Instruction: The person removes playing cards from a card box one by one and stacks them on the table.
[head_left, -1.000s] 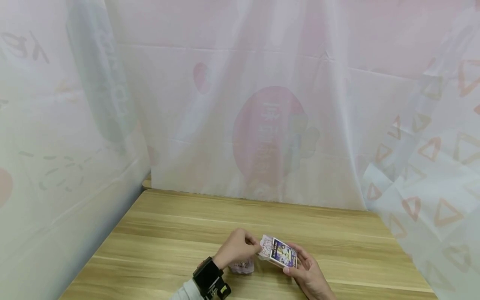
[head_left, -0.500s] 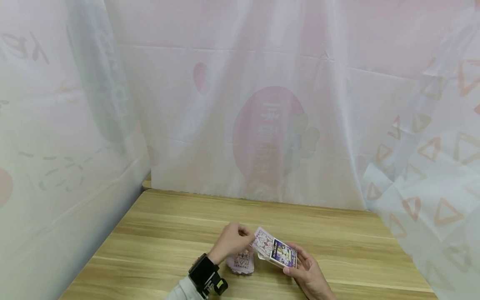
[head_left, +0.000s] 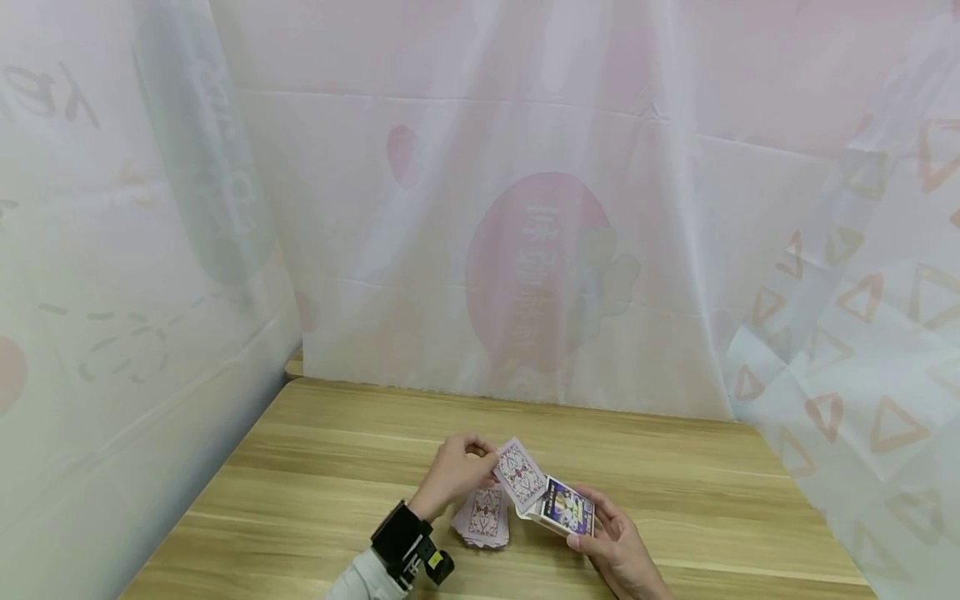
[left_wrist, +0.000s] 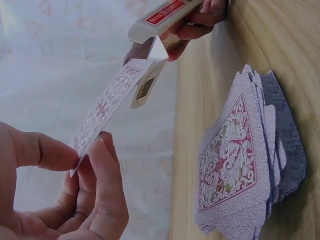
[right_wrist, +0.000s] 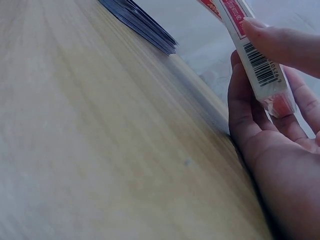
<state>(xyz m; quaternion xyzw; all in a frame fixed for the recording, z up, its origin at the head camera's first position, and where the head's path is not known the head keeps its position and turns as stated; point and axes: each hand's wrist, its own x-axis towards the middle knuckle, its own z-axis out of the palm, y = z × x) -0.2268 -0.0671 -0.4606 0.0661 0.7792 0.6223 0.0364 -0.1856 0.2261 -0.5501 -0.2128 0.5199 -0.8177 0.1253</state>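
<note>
Between thumb and fingers, my left hand (head_left: 459, 468) pinches the outer end of a playing card (head_left: 521, 473) with a pink and white patterned back. The card's other end is at the open mouth of a card box (head_left: 567, 506); in the left wrist view, the card (left_wrist: 107, 107) meets the box beside its lifted flap (left_wrist: 145, 89). My right hand (head_left: 621, 546) grips the box by its far end, thumb on one side and fingers on the other. A loose, uneven stack of playing cards (head_left: 483, 518) lies face down on the table below my left hand.
The wooden table (head_left: 360, 450) carries the stack and extends around both hands. Printed pale sheets hang behind it (head_left: 420, 333) and at both sides. A black camera (head_left: 408, 546) is strapped to the left wrist.
My left hand has moved left and away from the body, drawing the card out of the box. More of the stack beneath shows. The right hand and box have stayed in place.
</note>
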